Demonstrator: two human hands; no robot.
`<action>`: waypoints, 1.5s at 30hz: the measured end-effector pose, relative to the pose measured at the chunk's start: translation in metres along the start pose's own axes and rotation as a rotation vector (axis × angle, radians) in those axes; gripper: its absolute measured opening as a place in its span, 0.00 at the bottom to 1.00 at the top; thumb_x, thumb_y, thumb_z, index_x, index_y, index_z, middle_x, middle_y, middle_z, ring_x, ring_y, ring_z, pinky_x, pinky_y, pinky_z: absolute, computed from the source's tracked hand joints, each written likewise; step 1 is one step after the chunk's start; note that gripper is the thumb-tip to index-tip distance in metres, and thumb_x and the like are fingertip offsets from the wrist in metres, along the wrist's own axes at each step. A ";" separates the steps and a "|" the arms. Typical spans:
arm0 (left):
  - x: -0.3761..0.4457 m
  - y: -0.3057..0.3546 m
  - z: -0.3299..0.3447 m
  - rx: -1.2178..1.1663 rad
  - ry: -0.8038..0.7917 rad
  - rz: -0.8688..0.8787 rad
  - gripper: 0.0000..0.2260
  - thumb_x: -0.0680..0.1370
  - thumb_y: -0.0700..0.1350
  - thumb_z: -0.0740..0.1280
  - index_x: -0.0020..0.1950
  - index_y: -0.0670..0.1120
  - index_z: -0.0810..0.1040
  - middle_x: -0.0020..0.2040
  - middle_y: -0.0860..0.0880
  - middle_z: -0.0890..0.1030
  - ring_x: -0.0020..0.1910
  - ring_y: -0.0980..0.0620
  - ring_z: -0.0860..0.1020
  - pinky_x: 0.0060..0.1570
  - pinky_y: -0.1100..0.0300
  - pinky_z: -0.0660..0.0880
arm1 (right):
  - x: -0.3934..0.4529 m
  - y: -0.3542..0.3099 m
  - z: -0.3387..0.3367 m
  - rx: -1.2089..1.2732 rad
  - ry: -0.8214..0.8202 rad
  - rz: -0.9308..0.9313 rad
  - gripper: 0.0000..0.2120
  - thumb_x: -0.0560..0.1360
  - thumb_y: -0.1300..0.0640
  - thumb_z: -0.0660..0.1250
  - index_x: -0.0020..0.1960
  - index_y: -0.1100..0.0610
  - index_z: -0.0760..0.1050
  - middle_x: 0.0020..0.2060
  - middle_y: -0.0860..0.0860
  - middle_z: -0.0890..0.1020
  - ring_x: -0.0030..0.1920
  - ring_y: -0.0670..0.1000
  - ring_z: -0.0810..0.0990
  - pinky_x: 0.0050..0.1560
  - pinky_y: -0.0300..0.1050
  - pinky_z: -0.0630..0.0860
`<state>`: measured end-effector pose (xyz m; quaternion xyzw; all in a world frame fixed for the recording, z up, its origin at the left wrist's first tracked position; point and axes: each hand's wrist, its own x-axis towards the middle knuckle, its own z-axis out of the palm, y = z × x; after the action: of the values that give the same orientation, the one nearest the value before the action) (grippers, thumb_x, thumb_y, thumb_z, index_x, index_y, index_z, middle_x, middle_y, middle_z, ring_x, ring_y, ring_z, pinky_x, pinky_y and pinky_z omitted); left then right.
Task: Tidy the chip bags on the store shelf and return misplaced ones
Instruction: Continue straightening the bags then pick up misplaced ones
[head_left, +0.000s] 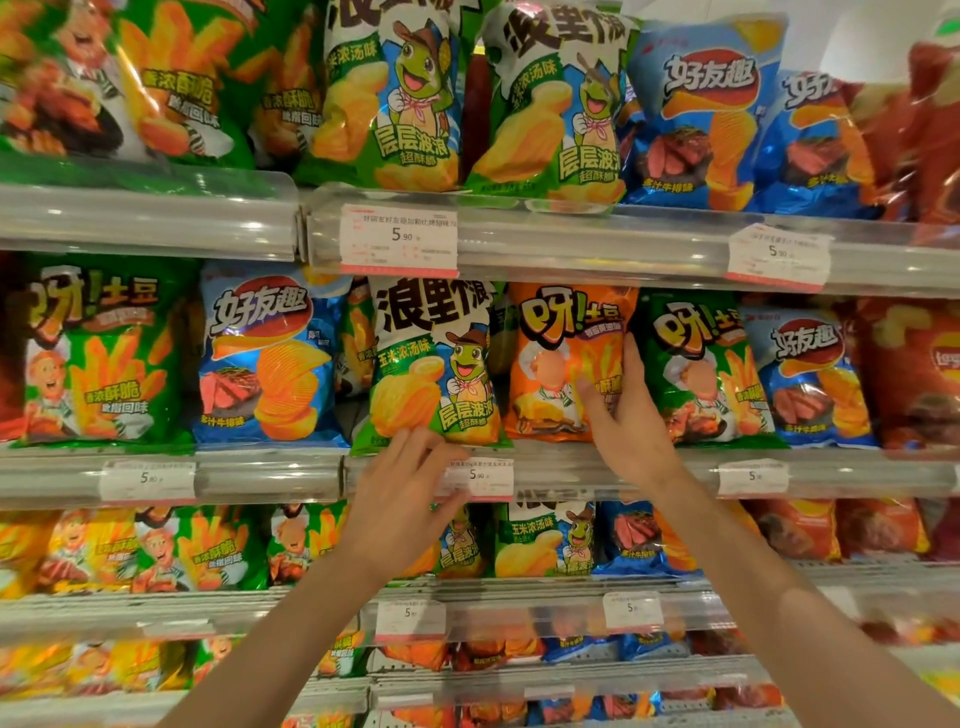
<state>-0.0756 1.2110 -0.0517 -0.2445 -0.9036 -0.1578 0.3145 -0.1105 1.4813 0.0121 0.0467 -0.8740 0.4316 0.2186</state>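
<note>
On the middle shelf stands a white-and-green chip bag with a turtle mascot (431, 364), upright. Right of it is an orange chip bag (561, 358). My right hand (628, 415) lies flat against the orange bag's right edge, fingers straight and pointing up, thumb across its front. My left hand (405, 493) hovers with fingers spread just below the turtle bag's bottom edge, in front of the shelf rail (571, 467); its fingertips reach the bag's lower seam. A green fries bag (701, 369) sits right of the orange one.
A blue steak-flavour bag (265, 358) and a green fries bag (98, 358) stand left on the same shelf. The shelf above holds two turtle bags (395, 93) and blue bags (701, 114). Price tags (399, 240) hang on clear rails. Lower shelves hold several more bags.
</note>
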 end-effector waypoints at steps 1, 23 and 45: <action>-0.001 0.000 0.000 -0.001 0.001 -0.002 0.18 0.73 0.54 0.74 0.60 0.50 0.76 0.53 0.52 0.74 0.54 0.50 0.73 0.42 0.56 0.75 | -0.006 0.001 0.001 -0.022 0.004 -0.015 0.38 0.81 0.40 0.60 0.81 0.43 0.41 0.78 0.47 0.64 0.75 0.51 0.67 0.71 0.49 0.67; -0.048 0.053 0.028 -0.281 0.037 -0.142 0.19 0.79 0.54 0.63 0.66 0.47 0.77 0.64 0.47 0.75 0.63 0.44 0.73 0.61 0.46 0.70 | -0.166 0.078 0.004 -0.344 -0.033 0.004 0.34 0.80 0.32 0.52 0.81 0.47 0.54 0.82 0.45 0.49 0.81 0.45 0.47 0.76 0.59 0.64; 0.071 0.271 0.136 -0.191 0.027 -0.194 0.15 0.79 0.51 0.67 0.65 0.49 0.77 0.60 0.49 0.76 0.61 0.49 0.74 0.59 0.53 0.75 | -0.102 0.239 -0.226 -0.220 0.073 0.055 0.24 0.79 0.50 0.65 0.74 0.50 0.67 0.59 0.50 0.75 0.41 0.50 0.80 0.40 0.55 0.80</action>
<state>-0.0441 1.5195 -0.0729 -0.1826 -0.8995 -0.2762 0.2851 -0.0056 1.7946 -0.0862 -0.0174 -0.9085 0.3404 0.2419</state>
